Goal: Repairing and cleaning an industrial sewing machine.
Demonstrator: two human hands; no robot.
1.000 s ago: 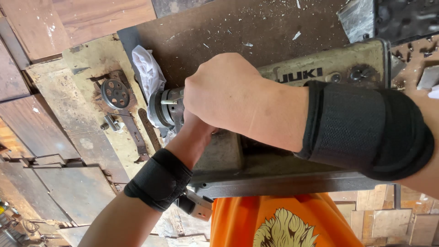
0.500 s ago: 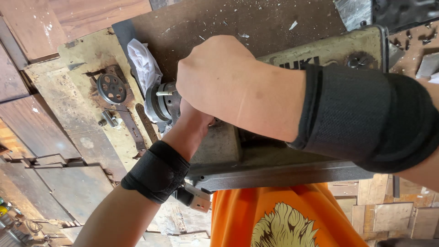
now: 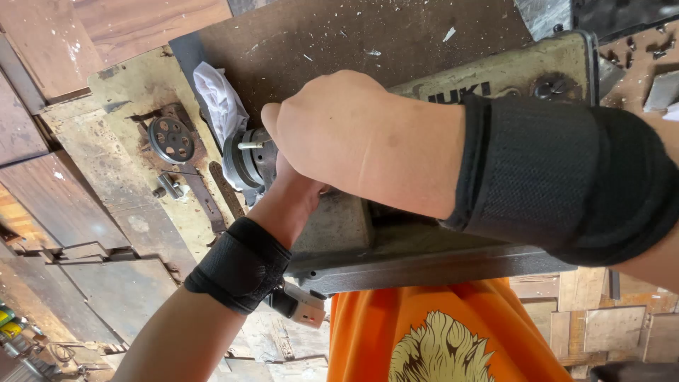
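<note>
Both hands at the end of an old olive-green metal sewing machine [image 3: 495, 78] lying on a scarred brown wooden table [image 3: 339, 35]. Right hand [image 3: 353, 141] clenched over the round grey metal handwheel hub [image 3: 244, 159], fingers hidden. Left hand [image 3: 297, 194] tucked beneath it; its grip cannot be told. Crumpled white cloth [image 3: 216, 99] just beyond the hub; spoked black metal wheel [image 3: 171, 139] further out.

Black wrist wraps [image 3: 566, 177], orange shirt [image 3: 438, 332]
</note>
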